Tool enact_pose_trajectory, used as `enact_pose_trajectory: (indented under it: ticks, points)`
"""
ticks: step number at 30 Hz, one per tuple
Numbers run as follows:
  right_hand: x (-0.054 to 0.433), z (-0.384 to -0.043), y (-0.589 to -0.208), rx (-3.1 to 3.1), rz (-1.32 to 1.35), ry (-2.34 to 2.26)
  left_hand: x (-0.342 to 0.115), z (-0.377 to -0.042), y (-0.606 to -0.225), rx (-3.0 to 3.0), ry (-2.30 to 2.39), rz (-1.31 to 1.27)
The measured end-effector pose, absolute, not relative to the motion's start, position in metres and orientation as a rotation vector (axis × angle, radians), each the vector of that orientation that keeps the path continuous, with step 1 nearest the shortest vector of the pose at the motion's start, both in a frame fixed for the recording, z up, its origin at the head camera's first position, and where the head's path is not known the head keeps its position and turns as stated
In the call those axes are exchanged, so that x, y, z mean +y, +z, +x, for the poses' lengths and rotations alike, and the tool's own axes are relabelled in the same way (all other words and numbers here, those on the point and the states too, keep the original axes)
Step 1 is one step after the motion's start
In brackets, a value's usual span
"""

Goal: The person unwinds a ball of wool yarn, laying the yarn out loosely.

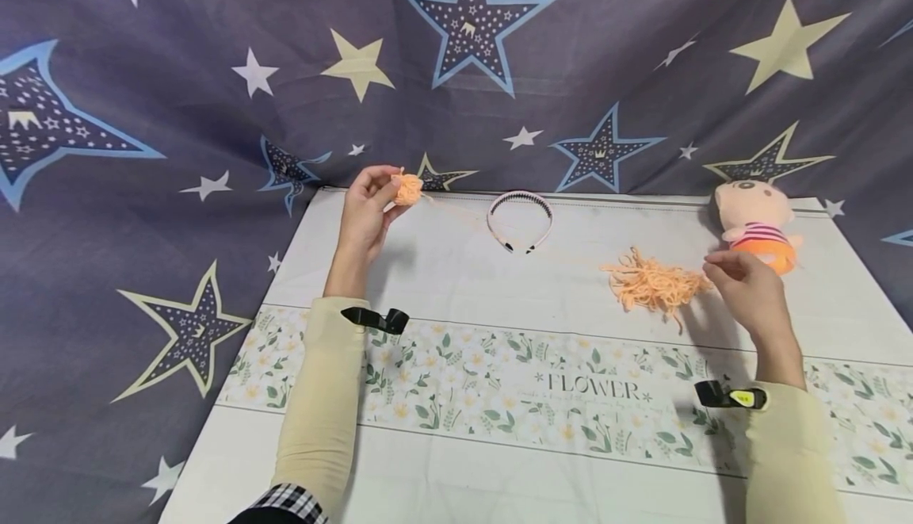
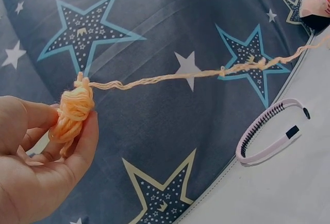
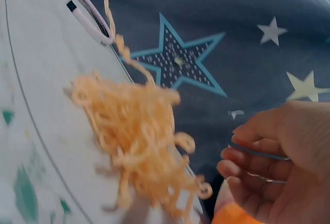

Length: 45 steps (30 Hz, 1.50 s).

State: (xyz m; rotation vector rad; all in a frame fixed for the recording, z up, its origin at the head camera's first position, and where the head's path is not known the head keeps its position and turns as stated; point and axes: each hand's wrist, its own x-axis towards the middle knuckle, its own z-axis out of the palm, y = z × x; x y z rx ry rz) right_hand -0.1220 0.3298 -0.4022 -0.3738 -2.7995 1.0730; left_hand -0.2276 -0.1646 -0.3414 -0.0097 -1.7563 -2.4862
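Observation:
My left hand (image 1: 367, 211) pinches a small wound bundle of orange yarn (image 2: 75, 110) between thumb and fingers, raised over the table's far left. From the bundle a thin yarn strand (image 2: 154, 80) stretches to the right, past the headband, to a loose curly heap of orange yarn (image 1: 658, 282). Beside that heap is my right hand (image 1: 749, 286), its fingers loosely bent. In the right wrist view a gap separates those fingers from the heap (image 3: 136, 136), which looks blurred, and nothing shows between them.
A pale pink headband (image 1: 521, 221) with dark teeth lies at the back middle. Behind my right hand sits a plush doll (image 1: 758, 219) in a striped top and orange bottom. A star-patterned curtain (image 1: 442, 128) borders the white table cover (image 1: 499, 286) with its flower band.

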Motion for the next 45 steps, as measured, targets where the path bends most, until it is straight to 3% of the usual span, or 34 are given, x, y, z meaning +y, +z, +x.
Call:
enact_pose_trajectory:
  ticks: [21, 45]
  points:
    - [0.196, -0.181, -0.377, -2.476, 0.15, 1.423, -0.152, -0.225, -0.345, -1.787, -2.485, -0.064]
    - [0.086, -0.202, -0.4, -2.522, 0.558, 1.565, -0.148, -0.225, -0.35, -1.782, -2.491, -0.088]
